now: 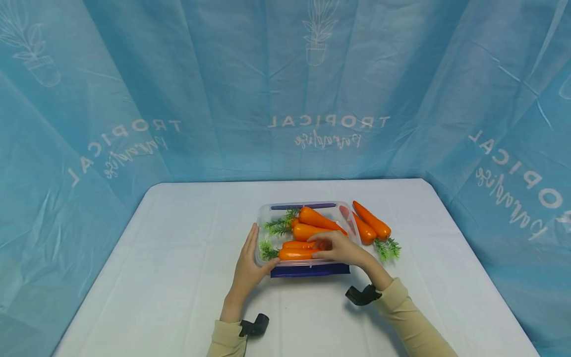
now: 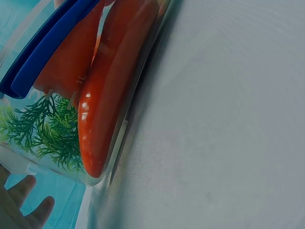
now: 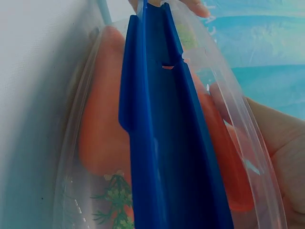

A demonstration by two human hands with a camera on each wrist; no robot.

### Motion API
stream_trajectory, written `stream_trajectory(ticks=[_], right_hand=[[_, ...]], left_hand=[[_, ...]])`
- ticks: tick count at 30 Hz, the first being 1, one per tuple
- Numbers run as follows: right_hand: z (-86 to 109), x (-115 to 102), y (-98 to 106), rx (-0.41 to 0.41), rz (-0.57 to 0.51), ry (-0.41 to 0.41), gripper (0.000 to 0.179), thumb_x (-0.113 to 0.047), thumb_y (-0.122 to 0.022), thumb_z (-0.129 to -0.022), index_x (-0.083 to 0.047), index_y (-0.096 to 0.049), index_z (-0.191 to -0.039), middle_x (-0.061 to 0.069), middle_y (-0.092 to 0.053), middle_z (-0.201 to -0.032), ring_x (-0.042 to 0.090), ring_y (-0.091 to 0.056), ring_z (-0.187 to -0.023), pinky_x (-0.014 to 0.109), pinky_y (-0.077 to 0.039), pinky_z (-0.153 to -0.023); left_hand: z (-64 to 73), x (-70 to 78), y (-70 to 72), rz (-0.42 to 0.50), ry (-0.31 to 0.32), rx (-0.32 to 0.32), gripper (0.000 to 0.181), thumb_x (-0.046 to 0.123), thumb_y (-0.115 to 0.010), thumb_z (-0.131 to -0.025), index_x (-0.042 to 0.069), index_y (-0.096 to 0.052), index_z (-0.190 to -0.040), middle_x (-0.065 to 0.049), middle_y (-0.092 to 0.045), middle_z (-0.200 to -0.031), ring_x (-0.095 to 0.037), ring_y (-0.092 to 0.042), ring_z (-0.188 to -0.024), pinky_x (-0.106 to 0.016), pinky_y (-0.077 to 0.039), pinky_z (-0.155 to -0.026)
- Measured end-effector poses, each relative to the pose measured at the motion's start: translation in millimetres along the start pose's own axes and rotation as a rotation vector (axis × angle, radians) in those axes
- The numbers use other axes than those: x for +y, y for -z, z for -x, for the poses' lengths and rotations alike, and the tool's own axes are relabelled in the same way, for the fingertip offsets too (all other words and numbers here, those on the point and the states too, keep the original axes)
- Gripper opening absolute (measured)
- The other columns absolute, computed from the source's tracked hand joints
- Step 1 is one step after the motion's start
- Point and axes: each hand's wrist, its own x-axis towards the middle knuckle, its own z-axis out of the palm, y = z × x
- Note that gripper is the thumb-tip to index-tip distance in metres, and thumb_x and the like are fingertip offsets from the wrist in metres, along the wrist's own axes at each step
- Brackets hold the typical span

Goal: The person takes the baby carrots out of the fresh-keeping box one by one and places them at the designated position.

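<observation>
A clear plastic food container (image 1: 263,214) with blue clip flaps stands on the table and holds several orange carrots (image 1: 317,218) with leafy green tops. My left hand (image 1: 250,267) rests at its front left corner, fingers extended along the left wall and thumb at the front rim. Its fingertips (image 2: 29,188) show beside the wall in the left wrist view. Reaching over the right side, my right hand (image 1: 341,248) curls its fingers inside and pinches the front carrot (image 1: 294,254). In the right wrist view, the blue flap (image 3: 176,143) covers much of the inside.
More carrots (image 1: 372,221) lie on the table against the container's right side, one leafy top (image 1: 388,249) pointing toward the front. A white cloth covers the table (image 1: 192,238). Blue printed curtains (image 1: 223,99) hang behind it and at both sides.
</observation>
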Motion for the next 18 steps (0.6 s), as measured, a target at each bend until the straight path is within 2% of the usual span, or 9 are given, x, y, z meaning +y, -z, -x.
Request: stream_trajectory(ticks=[4, 10, 18], right_hand=[[-0.4, 0.2, 0.5, -0.009, -0.032, 0.003, 0.037, -0.023, -0.071, -0.085, -0.006, -0.065, -0.118, 0.008, -0.070, -0.110, 0.016, -0.067, -0.093, 0.025, -0.056, -0.083], [2.2, -2.1, 1.5, 0.014, -0.066, 0.031, 0.039, -0.020, -0.070, -0.086, -0.001, -0.063, -0.120, 0.012, -0.070, -0.109, 0.019, -0.068, -0.093, 0.027, -0.057, -0.083], [3.7, -2.9, 4.1, 0.118, -0.085, -0.004, 0.037, -0.017, -0.069, -0.087, -0.001, -0.061, -0.120, 0.017, -0.068, -0.110, 0.026, -0.068, -0.095, 0.027, -0.058, -0.081]], left_hand=[[-0.1, 0.4, 0.2, 0.004, -0.006, 0.000, 0.098, 0.041, -0.074, -0.077, 0.011, -0.019, -0.153, -0.002, -0.016, -0.161, -0.032, -0.020, -0.147, -0.061, -0.021, -0.115], [0.4, 2.0, 0.8, -0.001, -0.006, 0.002, 0.098, 0.041, -0.074, -0.077, 0.011, -0.020, -0.153, -0.005, -0.017, -0.161, -0.032, -0.020, -0.147, -0.060, -0.021, -0.115], [0.1, 0.8, -0.1, 0.001, -0.006, 0.005, 0.097, 0.040, -0.073, -0.077, 0.014, -0.019, -0.153, -0.004, -0.017, -0.161, -0.032, -0.020, -0.147, -0.060, -0.021, -0.115]])
